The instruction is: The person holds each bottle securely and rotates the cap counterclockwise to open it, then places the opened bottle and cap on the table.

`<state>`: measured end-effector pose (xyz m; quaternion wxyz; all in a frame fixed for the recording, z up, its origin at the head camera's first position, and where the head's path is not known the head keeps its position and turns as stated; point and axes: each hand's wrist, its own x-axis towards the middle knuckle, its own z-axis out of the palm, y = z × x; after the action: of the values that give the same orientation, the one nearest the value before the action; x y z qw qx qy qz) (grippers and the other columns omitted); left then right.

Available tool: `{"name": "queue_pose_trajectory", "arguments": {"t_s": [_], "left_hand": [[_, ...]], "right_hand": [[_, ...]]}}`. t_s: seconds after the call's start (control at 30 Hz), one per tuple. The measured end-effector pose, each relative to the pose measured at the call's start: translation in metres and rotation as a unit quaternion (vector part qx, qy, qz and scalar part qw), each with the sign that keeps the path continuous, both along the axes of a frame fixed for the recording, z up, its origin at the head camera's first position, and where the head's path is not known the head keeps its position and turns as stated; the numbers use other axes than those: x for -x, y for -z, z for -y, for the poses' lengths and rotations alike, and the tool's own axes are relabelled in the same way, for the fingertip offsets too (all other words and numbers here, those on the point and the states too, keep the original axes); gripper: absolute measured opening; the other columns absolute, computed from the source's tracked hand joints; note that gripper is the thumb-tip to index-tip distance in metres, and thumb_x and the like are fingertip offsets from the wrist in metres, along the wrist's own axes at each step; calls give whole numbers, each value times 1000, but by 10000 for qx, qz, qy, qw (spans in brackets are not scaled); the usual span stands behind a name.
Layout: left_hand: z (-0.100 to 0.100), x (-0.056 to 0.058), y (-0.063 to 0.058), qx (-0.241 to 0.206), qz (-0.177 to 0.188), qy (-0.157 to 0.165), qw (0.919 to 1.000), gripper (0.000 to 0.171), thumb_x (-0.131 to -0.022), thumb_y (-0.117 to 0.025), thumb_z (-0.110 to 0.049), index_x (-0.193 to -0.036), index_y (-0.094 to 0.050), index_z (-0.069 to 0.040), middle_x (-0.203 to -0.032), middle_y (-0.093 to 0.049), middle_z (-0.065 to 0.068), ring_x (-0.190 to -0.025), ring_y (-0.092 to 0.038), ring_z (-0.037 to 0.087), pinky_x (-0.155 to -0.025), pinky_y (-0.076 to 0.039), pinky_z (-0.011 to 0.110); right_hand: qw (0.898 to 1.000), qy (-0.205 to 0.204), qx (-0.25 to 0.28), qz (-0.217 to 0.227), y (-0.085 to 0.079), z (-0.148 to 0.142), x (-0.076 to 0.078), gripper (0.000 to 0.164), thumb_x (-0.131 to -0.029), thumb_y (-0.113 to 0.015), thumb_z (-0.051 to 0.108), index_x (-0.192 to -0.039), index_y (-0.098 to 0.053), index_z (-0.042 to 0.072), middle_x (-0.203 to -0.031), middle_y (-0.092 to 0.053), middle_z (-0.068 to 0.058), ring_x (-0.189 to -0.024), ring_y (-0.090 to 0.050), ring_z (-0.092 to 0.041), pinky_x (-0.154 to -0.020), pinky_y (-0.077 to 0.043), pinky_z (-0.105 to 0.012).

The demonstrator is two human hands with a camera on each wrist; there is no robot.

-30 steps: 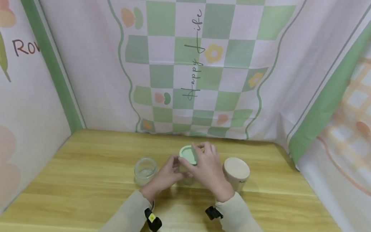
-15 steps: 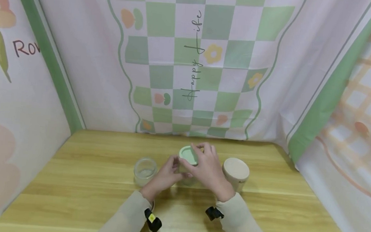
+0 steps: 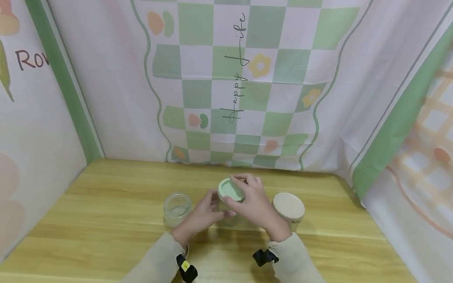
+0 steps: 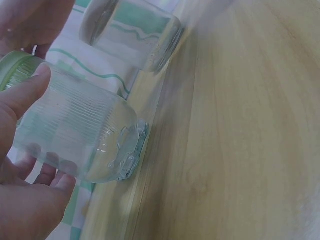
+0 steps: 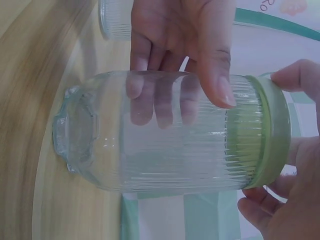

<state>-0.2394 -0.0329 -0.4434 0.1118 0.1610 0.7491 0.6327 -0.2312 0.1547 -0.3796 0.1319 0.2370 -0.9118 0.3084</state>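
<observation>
A clear ribbed glass jar (image 5: pixel 165 155) stands upright on the table between my hands, with a light green lid (image 3: pixel 229 189) seated at its mouth. From the left, my left hand (image 3: pixel 203 214) holds the jar, thumb on the near side and fingers (image 5: pixel 162 107) showing through the glass behind it. My right hand (image 3: pixel 255 200) grips the lid by its edge, thumb on the near side and fingers over the far side. In the left wrist view the thumb lies along the jar just below the green rim.
An open glass jar (image 3: pixel 177 208) stands to the left of my left hand. A jar with a beige lid (image 3: pixel 288 205) is close behind my right wrist. Part of a small round rim (image 3: pixel 186 250) shows beside my left sleeve. A printed curtain (image 3: pixel 231 71) hangs at the table's back edge.
My right hand has turned slightly on the green lid, its thumb shifting right and its wrist moving a little outward. The left hand and the jar stay in place.
</observation>
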Motion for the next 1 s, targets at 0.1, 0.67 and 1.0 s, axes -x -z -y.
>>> {"name": "queue_pose_trajectory", "arguments": {"t_s": [0.1, 0.67, 1.0], "left_hand": [[0, 0, 0, -21, 6, 13, 10000, 88, -84, -81, -47, -151, -32, -17, -155, -33, 11, -144, -30, 34, -117, -25, 59], [-1, 2, 4, -159, -131, 45, 9998, 91, -85, -81, -42, -153, -30, -11, -155, -34, 13, -143, -32, 33, -119, -24, 53], [0, 0, 2, -91, -67, 40, 9999, 91, -84, -81, -46, -152, -31, -13, -156, -33, 13, -144, -30, 34, -118, -25, 54]], "right_hand": [[9995, -180, 91, 236, -1, -2, 0, 63, -92, -68, 36, -147, -50, 9, -148, -45, -11, -123, -39, -29, -82, -51, -41], [9950, -755, 256, 600, -2, -6, -1, 64, -91, -56, 23, -152, -43, 10, -159, -32, -9, -141, -30, -36, -94, -50, -53], [9994, -271, 186, 63, -4, -1, -5, 59, -94, -64, 32, -148, -50, 11, -155, -37, -12, -137, -34, -35, -93, -50, -55]]}}
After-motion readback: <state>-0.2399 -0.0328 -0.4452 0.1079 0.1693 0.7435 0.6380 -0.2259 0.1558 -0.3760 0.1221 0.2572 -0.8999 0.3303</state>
